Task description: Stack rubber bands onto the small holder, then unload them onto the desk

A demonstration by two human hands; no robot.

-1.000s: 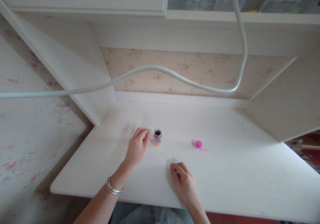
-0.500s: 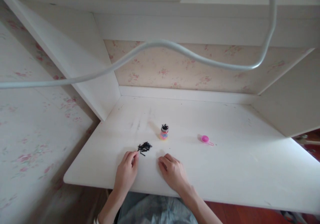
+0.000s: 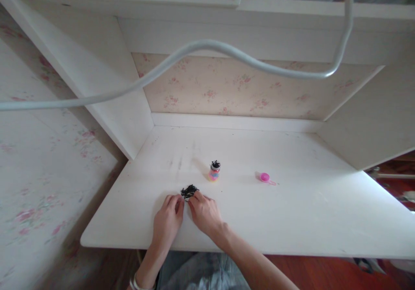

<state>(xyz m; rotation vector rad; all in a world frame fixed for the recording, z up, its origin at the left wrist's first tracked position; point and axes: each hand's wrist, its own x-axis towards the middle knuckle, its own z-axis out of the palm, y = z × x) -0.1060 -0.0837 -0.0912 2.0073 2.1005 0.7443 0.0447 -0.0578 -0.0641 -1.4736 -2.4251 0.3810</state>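
Black pile: thin black pieces (image 3: 189,190) lie heaped left of the worktop's middle, in from the front edge, just beyond the fingertips.
Right hand: (image 3: 205,212) fingers curled, tips touching the pile's near right side; whether they pinch a piece, I cannot tell.
Left hand: (image 3: 168,218) thumb and fingers drawn close together just beside the pile's near left side; any grip is hidden.
Jar: (image 3: 214,172) upright behind and right of the pile, black pieces at its mouth.
Pink cap: (image 3: 265,177) farther right, well apart from both hands.
Worktop: (image 3: 308,212) widest room runs toward the right edge; forearms cross the front edge.
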